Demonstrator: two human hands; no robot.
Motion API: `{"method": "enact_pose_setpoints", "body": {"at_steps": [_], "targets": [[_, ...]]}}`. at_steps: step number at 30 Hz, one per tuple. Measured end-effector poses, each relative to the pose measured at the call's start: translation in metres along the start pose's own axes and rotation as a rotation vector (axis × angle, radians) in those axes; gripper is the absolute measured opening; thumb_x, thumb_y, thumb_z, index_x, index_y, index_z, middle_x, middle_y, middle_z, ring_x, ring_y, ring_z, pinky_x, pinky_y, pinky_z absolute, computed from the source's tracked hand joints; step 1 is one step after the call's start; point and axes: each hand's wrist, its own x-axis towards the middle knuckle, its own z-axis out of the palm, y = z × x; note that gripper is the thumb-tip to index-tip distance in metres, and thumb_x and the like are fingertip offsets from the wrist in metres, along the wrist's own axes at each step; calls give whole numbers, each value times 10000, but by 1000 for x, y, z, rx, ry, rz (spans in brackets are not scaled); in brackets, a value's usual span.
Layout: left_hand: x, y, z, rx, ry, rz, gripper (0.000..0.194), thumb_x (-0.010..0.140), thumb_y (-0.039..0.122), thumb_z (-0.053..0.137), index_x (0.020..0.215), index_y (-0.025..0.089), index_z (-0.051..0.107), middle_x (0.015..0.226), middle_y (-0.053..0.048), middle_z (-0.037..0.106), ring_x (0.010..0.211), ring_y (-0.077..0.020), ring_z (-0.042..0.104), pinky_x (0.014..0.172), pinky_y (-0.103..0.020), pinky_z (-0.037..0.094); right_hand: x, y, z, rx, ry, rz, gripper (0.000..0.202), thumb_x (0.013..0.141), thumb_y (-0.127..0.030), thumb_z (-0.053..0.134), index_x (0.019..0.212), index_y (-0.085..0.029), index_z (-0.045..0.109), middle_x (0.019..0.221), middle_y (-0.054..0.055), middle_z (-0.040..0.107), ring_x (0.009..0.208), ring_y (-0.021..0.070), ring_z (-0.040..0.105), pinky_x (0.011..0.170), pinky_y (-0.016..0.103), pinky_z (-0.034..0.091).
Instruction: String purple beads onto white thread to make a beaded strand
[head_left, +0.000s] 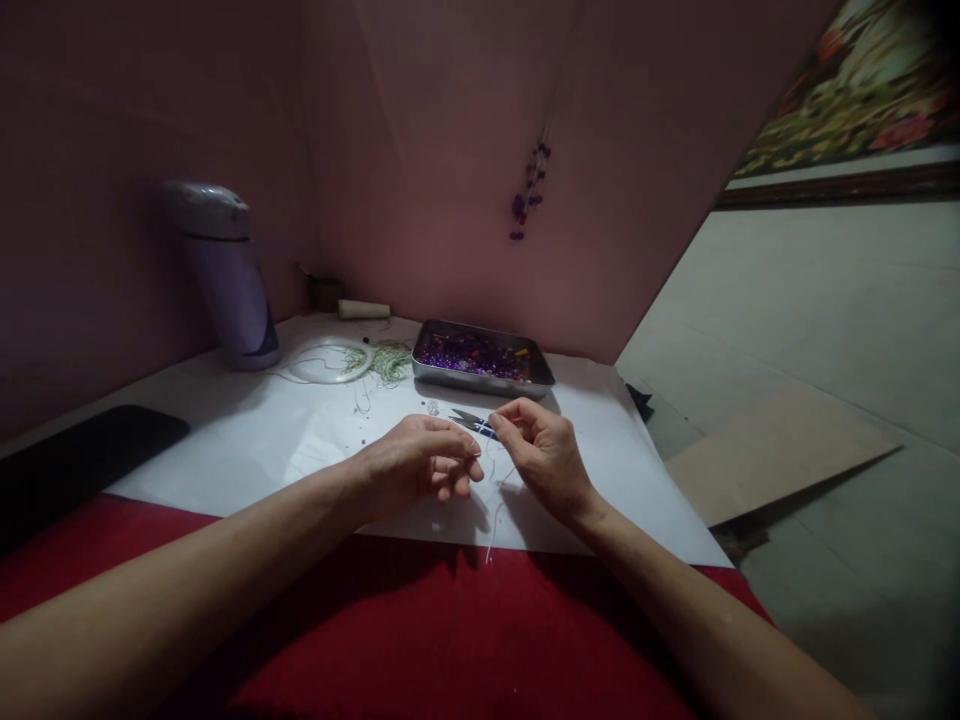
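Note:
Over the white sheet (pixel 255 440), my left hand (pixel 420 458) pinches a thin pale thread between thumb and forefinger, its other fingers loosely curled. My right hand (pixel 541 447) is closed on the same pale thread (pixel 491 548), just to the right of the left hand. The thread's loose end hangs down toward the red cloth. Small scissors (pixel 466 419) with dark blades lie behind the fingers, partly hidden by them. Beyond the hands sits a metal tray (pixel 480 381) holding purple beads and a few red and yellow pieces.
A purple bottle (pixel 229 285) stands at the back left, near a clear ring (pixel 330 378), tangled green thread (pixel 388 362) and a pale cone (pixel 364 310). Bead strings (pixel 532 180) hang on the pink wall. A dark flat object (pixel 97 450) lies left; red cloth (pixel 420 630) is in front.

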Motion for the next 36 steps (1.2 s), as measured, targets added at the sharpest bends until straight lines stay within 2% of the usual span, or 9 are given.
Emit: {"method": "enact_pose_setpoints", "body": {"at_steps": [7, 11, 14, 18, 22, 26, 31, 36], "targets": [[0, -1, -1, -4, -7, -37, 94, 698, 169, 588, 759, 103, 613, 695, -75, 639, 501, -92, 554, 428, -175, 359, 1, 3, 0, -54, 37, -13, 205, 834, -302, 506, 711, -156, 580, 545, -12, 531, 418, 76, 380, 419, 216, 274], [0, -1, -1, -29, 1, -25, 83, 717, 187, 581, 739, 107, 578, 671, -66, 621, 495, -91, 553, 419, -166, 355, 0, 4, 0, -78, 34, -41, 182, 846, -305, 495, 775, -162, 581, 467, -44, 469, 394, 78, 363, 430, 221, 273], [2, -1, -1, -47, 60, 0, 84, 713, 189, 579, 723, 110, 552, 653, -62, 608, 477, -93, 544, 399, -169, 350, -2, 1, -1, -74, 26, -66, 165, 856, -310, 488, 878, -162, 558, 420, -78, 400, 374, 80, 333, 428, 223, 266], [2, 2, 0, -25, 139, 28, 80, 714, 191, 560, 723, 115, 537, 650, -67, 609, 468, -101, 545, 393, -181, 365, -5, -4, -1, -135, -80, -153, 184, 843, -311, 505, 753, -165, 571, 453, -62, 398, 407, 80, 338, 433, 229, 257], [0, 3, 2, 33, 176, 55, 27, 693, 146, 523, 715, 135, 510, 630, -53, 608, 455, -112, 553, 390, -196, 384, -6, -6, -1, -203, -155, -199, 146, 807, -229, 525, 709, -163, 610, 449, -61, 394, 417, 79, 349, 459, 231, 275], [1, 2, 2, 52, 189, 77, 52, 672, 118, 503, 708, 151, 488, 623, -43, 607, 446, -112, 551, 391, -205, 394, -7, -5, 1, -212, -169, -218, 136, 774, -168, 517, 681, -164, 617, 444, -60, 394, 416, 78, 349, 460, 229, 275], [4, -1, 0, 28, 187, 92, 56, 671, 106, 508, 692, 151, 480, 626, -47, 606, 445, -103, 543, 397, -202, 394, -9, -5, 1, -210, -177, -238, 125, 759, -172, 520, 674, -169, 612, 436, -61, 396, 405, 73, 338, 443, 222, 260], [3, 2, 2, 37, 234, 85, 61, 683, 98, 500, 694, 152, 473, 612, -35, 595, 421, -95, 525, 372, -190, 369, -8, -6, 0, -198, -178, -241, 131, 752, -171, 523, 644, -164, 596, 448, -56, 409, 417, 71, 349, 452, 216, 272]]}}
